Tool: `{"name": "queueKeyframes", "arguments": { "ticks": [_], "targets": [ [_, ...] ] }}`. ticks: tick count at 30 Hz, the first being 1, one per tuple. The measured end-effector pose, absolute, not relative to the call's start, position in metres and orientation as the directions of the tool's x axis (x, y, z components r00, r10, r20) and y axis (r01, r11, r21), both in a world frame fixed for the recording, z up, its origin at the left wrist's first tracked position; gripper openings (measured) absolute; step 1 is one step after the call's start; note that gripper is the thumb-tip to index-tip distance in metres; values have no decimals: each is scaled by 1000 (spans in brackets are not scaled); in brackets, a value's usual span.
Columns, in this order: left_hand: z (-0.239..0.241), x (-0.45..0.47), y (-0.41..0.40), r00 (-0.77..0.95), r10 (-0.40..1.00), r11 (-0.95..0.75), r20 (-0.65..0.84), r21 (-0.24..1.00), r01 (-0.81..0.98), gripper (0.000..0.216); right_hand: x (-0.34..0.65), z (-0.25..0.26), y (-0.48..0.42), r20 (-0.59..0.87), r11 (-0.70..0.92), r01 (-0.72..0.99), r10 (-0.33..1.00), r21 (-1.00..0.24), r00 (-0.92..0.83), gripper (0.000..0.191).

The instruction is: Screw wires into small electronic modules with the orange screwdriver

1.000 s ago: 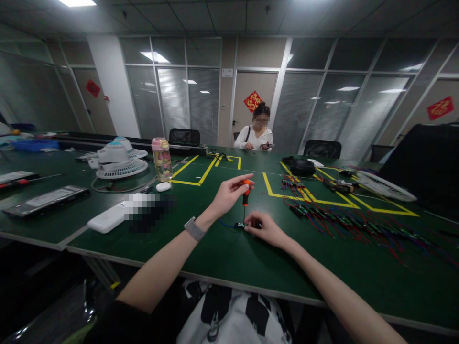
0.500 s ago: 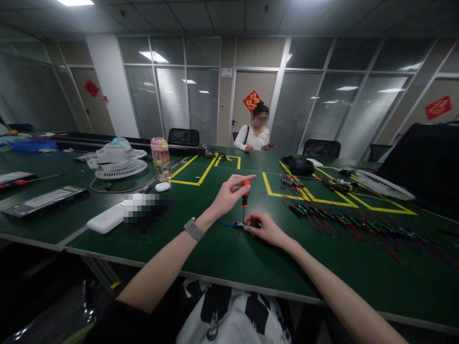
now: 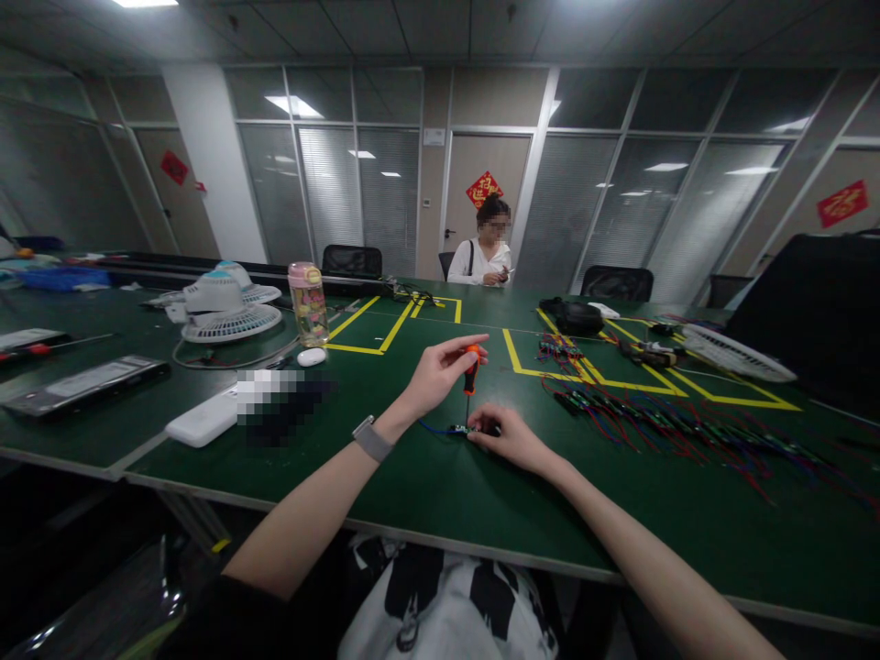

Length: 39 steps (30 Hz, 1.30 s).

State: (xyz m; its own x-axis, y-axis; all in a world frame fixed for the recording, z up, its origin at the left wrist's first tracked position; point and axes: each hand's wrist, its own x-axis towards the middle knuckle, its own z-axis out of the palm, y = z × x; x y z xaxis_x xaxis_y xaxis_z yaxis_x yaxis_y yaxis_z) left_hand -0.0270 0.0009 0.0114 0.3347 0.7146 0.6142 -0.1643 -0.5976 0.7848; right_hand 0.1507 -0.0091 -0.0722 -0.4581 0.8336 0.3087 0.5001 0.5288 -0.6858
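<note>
My left hand (image 3: 440, 374) is closed on the orange and black handle of a screwdriver (image 3: 470, 378), with the index finger stretched over its top. The screwdriver stands upright, its thin shaft reaching down to a small circuit board (image 3: 458, 430) on the green table (image 3: 412, 500). A blue wire runs off the board's left side. My right hand (image 3: 505, 438) rests on the table and pinches the board's right end between thumb and fingers. The tip's exact contact point is too small to make out.
Several wired circuit boards (image 3: 660, 423) lie in a row at the right. To the left are a white power bank-like block (image 3: 206, 417), a white earphone case (image 3: 312, 357), a drink bottle (image 3: 309, 307) and a fan (image 3: 230, 312). A person (image 3: 482, 252) sits across the table.
Both my hands stay nearly in place, with the screwdriver still upright on the board. The person opposite has shifted slightly left and drawn their hands together.
</note>
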Motion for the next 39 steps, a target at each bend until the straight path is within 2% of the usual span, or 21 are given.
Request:
{"name": "queueKeyframes", "arguments": {
  "ticks": [4,6,9,14,19,25,30,34,36,39],
  "targets": [
    [11,-26,-2,209,682,-722,701,691,39,29,151,-73,-9,314,534,509,832,-675,-457,13],
    [12,-26,-2,258,674,-717,692,697,3,31,151,-73,-9,314,535,509,832,-675,-458,13],
    [13,-27,-2,351,700,-626,622,771,-116,36,151,-73,-9,314,538,511,830,-670,-462,12],
    [12,-27,0,213,702,-701,680,712,39,31,151,-72,-9,314,541,518,828,-662,-464,12],
    [11,-27,1,363,701,-617,613,778,-122,37,151,-73,-9,318,544,507,826,-669,-466,12],
    [12,-27,-1,262,702,-686,663,727,-2,32,151,-72,-9,316,539,513,829,-668,-460,11],
    [15,-28,-2,368,729,-566,577,810,-150,37,151,-70,-11,318,536,520,834,-665,-451,11],
    [16,-28,-3,269,730,-641,628,766,-47,34,150,-70,-11,317,529,520,838,-671,-443,10],
    [17,-29,-4,292,714,-658,636,752,-29,32,149,-70,-12,314,525,522,841,-673,-441,10],
    [17,-28,-4,382,719,-588,581,801,-112,36,148,-68,-13,302,510,534,850,-674,-431,12]
  ]
}}
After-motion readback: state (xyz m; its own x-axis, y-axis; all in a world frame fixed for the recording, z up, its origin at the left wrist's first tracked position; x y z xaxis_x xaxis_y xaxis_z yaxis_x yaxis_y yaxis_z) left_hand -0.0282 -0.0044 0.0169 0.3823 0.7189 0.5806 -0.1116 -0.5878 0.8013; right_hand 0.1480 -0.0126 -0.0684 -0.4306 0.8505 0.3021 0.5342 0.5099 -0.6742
